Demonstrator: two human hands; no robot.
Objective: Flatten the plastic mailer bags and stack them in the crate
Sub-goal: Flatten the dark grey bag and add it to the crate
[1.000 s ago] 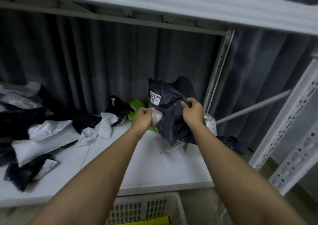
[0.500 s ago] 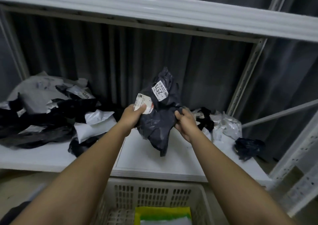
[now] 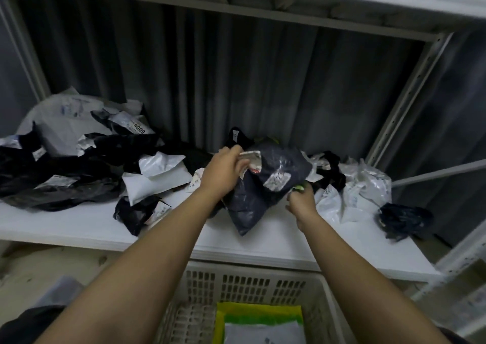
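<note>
A crumpled dark navy mailer bag [image 3: 265, 185] with white labels rests its lower corner on the white shelf [image 3: 79, 228]. My left hand [image 3: 223, 172] grips its upper left edge by a torn label. My right hand [image 3: 301, 200] grips its right lower edge, with a bit of green plastic showing at the fingers. Below the shelf stands a white slatted crate [image 3: 249, 285] holding a flat green and yellow mailer [image 3: 259, 314] with a white one on top.
A heap of black and white crumpled mailers [image 3: 79, 159] covers the shelf's left side. More white and black bags [image 3: 352, 185] lie at the right, with a dark one [image 3: 402, 218] near the shelf's right end. A metal rack upright [image 3: 410, 91] stands at the right.
Both hands have lowered the navy bag from the air down onto the shelf. My right hand has shifted to its lower right edge. The view now tilts further down onto the crate.
</note>
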